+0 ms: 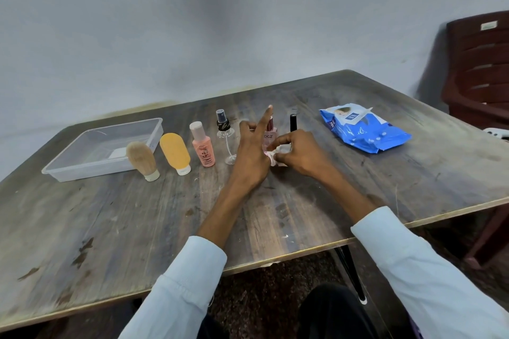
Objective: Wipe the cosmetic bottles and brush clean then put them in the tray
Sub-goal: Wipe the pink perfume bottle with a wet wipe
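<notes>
A row of items stands on the wooden table (pixel 137 228): a tan brush (pixel 142 160), an orange bottle (pixel 175 153), a pink bottle (pixel 203 149), a clear spray bottle (pixel 225 132), a pink glass bottle (pixel 269 133) and a black tube (pixel 293 122). My left hand (pixel 252 151) holds the pink glass bottle with its forefinger raised. My right hand (pixel 300 152) pinches a crumpled white wipe (pixel 279 155) against the bottle's lower part. The clear plastic tray (pixel 66 170) sits at the left, behind the brush.
A blue pack of wet wipes (pixel 363 129) lies at the right of the table. A dark red plastic chair (pixel 479 69) stands beyond the table's right corner. The wall runs along the far edge.
</notes>
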